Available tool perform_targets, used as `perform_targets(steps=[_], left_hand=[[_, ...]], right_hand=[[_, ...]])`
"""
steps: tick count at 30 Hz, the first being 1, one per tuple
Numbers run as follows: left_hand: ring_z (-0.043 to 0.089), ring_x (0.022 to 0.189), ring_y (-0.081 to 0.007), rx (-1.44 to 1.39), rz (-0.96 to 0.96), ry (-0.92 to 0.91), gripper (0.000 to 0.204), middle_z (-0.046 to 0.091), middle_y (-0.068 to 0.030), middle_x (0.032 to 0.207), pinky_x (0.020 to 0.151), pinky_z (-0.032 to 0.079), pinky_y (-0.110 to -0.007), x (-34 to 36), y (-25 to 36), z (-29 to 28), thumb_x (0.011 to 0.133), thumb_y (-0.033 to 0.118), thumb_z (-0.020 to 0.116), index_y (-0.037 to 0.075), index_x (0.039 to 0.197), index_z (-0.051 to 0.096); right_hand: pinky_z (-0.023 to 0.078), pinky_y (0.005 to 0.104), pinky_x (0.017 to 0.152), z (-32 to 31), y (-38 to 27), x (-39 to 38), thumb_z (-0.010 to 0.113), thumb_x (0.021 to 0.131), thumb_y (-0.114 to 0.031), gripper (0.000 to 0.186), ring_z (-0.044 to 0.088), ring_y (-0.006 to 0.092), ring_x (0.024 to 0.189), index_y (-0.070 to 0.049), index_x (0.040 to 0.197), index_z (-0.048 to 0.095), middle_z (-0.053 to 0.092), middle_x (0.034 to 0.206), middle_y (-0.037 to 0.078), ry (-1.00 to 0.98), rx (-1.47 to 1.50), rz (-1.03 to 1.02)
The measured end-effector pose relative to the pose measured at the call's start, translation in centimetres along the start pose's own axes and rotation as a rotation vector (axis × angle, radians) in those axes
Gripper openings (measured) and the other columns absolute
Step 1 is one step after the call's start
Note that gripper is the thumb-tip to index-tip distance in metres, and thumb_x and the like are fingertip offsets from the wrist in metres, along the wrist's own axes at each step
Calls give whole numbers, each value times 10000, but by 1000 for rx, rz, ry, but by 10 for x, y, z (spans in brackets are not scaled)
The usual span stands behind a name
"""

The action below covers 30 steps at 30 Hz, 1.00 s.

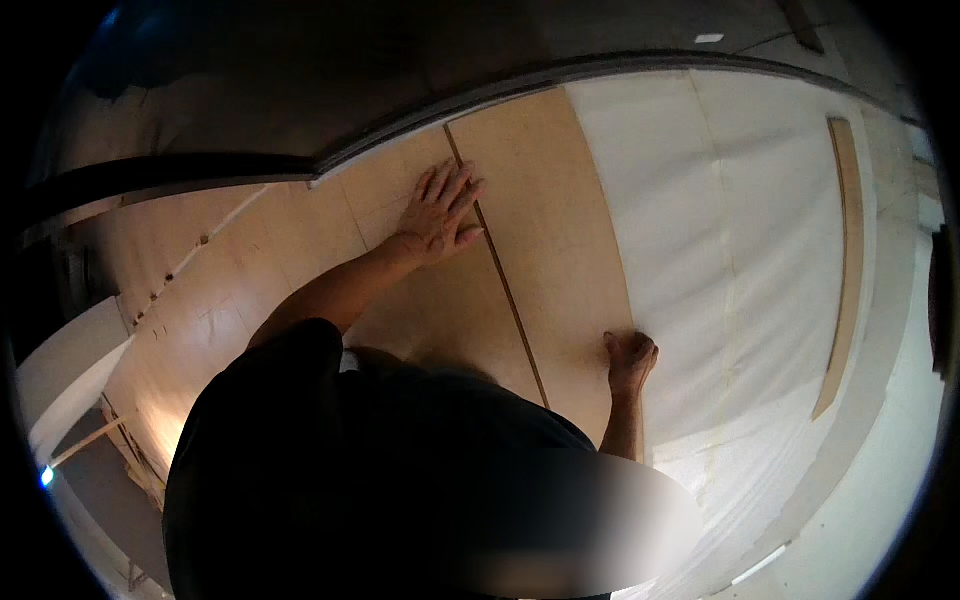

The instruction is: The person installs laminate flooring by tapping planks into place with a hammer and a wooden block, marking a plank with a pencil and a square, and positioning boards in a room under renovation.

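The pale wood plank (555,230) lies ahead of me, between my well-separated hands, its long axis running away from my body. My left hand (438,215) rests flat, fingers spread, on the board (460,310) left of the plank, fingertips reaching the dark gap (512,300) there. My right hand (630,362), nearer, curls at the plank's right edge, by white underlay (690,260); whether it grips, I can't tell.

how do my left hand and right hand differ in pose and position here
The left hand is spread out at the dark seam, while the right hand looks curled in at the wooden panel's right edge. The left hand sits higher in the view; the right hand is lower. Both are bare.
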<state>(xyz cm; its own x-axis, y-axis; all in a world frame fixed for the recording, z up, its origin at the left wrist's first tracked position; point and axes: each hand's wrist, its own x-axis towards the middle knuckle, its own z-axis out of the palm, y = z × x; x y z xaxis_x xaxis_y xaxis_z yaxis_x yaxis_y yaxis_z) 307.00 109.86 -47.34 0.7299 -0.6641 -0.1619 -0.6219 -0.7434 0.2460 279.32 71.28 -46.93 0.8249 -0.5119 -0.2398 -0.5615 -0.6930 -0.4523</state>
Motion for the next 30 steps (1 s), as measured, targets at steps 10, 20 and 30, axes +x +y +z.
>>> perform_targets(steps=[10, 20, 30], left_hand=[[59, 1569, -373, -89, -4, 14, 767, 160, -167, 1688, 1252, 42, -557, -6, -3, 12, 999, 540, 485, 101, 1600, 299], [55, 1576, -345, -28, -25, -26, 798, 135, -129, 1705, 1261, 24, -526, -8, -4, 10, 986, 587, 447, 124, 1615, 280], [52, 1575, -349, -70, -16, 21, 803, 146, -160, 1695, 1256, 31, -530, -6, -5, 14, 977, 580, 488, 109, 1601, 304]], right_hand=[[483, 382, 665, -26, -52, 23, 812, 771, -188, 297, 547, 189, 684, 76, 803, 679, 645, 723, 87, -180, 339, 298], [472, 380, 633, -20, -39, 30, 863, 750, -204, 288, 540, 178, 670, 39, 770, 709, 653, 741, 83, -250, 202, 301], [493, 354, 643, -21, -38, 31, 803, 761, -135, 195, 573, 173, 681, 34, 797, 713, 675, 735, 73, -251, 305, 257]])
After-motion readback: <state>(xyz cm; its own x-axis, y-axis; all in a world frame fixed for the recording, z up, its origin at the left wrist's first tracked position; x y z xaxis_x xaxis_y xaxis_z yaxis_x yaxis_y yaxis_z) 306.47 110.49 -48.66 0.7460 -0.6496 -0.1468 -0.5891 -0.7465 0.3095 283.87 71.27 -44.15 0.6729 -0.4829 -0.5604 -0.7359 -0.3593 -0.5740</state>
